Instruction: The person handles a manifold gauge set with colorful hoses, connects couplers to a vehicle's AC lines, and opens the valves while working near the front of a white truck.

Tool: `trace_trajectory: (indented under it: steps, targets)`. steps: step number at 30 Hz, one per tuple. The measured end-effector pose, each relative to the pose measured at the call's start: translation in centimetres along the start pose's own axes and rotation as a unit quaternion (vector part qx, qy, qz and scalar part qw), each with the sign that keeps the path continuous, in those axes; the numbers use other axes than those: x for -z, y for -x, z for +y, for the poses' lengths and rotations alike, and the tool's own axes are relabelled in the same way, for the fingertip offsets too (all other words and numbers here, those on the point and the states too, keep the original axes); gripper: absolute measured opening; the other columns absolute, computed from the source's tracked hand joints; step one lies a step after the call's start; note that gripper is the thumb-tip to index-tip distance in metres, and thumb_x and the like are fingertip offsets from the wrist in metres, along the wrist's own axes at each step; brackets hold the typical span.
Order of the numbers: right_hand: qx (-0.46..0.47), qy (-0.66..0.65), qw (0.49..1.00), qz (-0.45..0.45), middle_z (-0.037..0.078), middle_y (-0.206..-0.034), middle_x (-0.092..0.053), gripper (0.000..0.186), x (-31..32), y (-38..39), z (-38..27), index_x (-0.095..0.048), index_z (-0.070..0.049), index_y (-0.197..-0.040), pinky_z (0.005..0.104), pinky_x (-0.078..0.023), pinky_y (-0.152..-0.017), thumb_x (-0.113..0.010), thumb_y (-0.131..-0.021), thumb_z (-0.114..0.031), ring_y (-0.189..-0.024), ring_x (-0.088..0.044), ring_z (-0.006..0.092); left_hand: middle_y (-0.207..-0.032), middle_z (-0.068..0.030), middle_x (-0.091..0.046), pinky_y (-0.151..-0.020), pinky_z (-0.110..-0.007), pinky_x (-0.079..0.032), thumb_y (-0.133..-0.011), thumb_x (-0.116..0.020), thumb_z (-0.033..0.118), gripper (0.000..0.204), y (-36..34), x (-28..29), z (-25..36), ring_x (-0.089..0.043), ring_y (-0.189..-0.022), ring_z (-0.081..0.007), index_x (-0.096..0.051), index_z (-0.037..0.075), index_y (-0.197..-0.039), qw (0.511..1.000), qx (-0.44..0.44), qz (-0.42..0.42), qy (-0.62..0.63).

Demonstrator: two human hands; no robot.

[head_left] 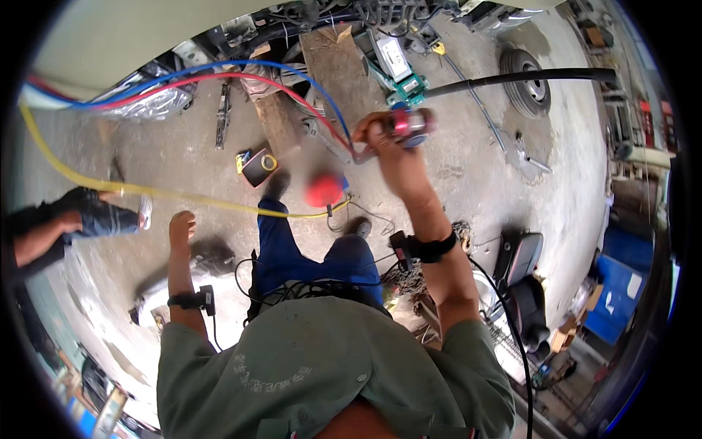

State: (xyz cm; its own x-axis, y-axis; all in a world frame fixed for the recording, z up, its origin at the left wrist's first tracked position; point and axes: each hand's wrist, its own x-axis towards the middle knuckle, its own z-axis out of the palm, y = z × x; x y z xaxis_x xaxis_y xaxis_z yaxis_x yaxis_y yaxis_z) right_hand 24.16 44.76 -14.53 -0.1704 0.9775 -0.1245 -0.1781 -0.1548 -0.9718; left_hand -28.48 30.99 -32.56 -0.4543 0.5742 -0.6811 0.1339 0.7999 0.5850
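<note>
My right hand (387, 150) is raised at arm's length, closed around blurred red and blue hose couplers (412, 126). A blue hose (270, 64) and a red hose (289, 89) arc in from the far left to this hand. Lower, left of my right forearm, hangs a blurred round red gauge (324, 192) with a bit of blue beside it. The yellow hose (186, 197) runs from the left to just under that gauge. My left hand (182, 225) hangs at my left side, fingers curled, with nothing visible in them.
A vehicle body (131, 36) fills the far left. Wooden planks (274, 128), a small tray (259, 168) with yellow tape and a green jack (409, 89) with a black handle lie ahead. A tyre (525, 84) is at right; another person's leg (110, 218) is at left.
</note>
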Motion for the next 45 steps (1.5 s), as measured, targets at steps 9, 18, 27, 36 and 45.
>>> trace_trajectory:
  steps: [9, 18, 27, 36, 45]
  targets:
    - [0.045, 0.068, 0.995, -0.063, 0.006, -0.089, -0.067, 0.02, 7.0, 10.6, -6.9, -0.065, -0.002, -0.1, 0.0278, -0.049, -0.073, -0.063, -0.098, -0.022, -0.084, -0.064, 0.0131, -0.113, -0.0036, -0.065, -0.078, -0.028, -0.047, -0.09, -0.059, 0.023, 0.034, 24.0, -11.8, 7.1, -0.062, -0.097, -0.0153, -0.059, 0.008, -0.12, 0.943, -0.272, -0.177, 0.067]
    - [0.132, 0.387, 0.907, -0.098, 0.007, -0.09, -0.071, 0.03, 11.2, 16.0, -10.3, -0.07, -0.001, -0.1, 0.0291, -0.05, -0.077, -0.064, -0.097, -0.03, -0.086, -0.065, 0.0147, -0.108, -0.0106, -0.064, -0.074, -0.03, -0.049, -0.097, -0.063, 0.028, 0.038, 39.2, -21.8, 17.9, -0.062, -0.09, -0.0169, -0.052, 0.006, -0.126, 0.823, -0.502, -0.258, -0.062]
    - [-0.075, 0.139, 0.987, -0.006, -0.001, -0.111, -0.065, 0.029, 23.1, 10.5, -9.6, -0.066, -0.012, -0.11, 0.0353, -0.048, -0.091, -0.064, -0.096, -0.037, -0.11, -0.057, 0.0129, -0.101, -0.0134, -0.067, -0.075, -0.032, -0.05, -0.099, -0.059, 0.032, 0.039, 39.3, -23.6, 16.7, -0.064, -0.089, -0.0196, -0.055, 0.003, -0.123, 0.826, -0.451, -0.332, -0.058]
    - [-0.153, 0.318, 0.922, -0.16, 0.0, -0.112, -0.067, 0.037, 26.2, -1.2, -11.3, -0.064, -0.012, -0.108, 0.0322, -0.05, -0.087, -0.078, -0.084, -0.036, -0.103, -0.062, 0.0138, -0.11, -0.0112, -0.064, -0.08, -0.031, -0.05, -0.102, -0.054, 0.027, 0.028, 42.0, -31.6, 22.7, -0.062, -0.093, -0.0161, -0.057, 0.004, -0.118, 0.831, -0.439, -0.342, -0.013]
    - [-0.081, 0.054, 0.953, -0.287, 0.006, -0.098, -0.066, 0.014, 22.1, 6.1, -3.6, -0.059, -0.002, -0.108, 0.0312, -0.053, -0.082, -0.06, -0.094, -0.006, -0.091, -0.063, 0.0132, -0.101, -0.0013, -0.064, -0.068, -0.024, -0.045, -0.105, -0.044, 0.034, 0.032, 34.4, -36.6, 20.2, -0.061, -0.086, -0.0105, -0.06, 0.006, -0.113, 0.937, -0.304, -0.116, 0.129]
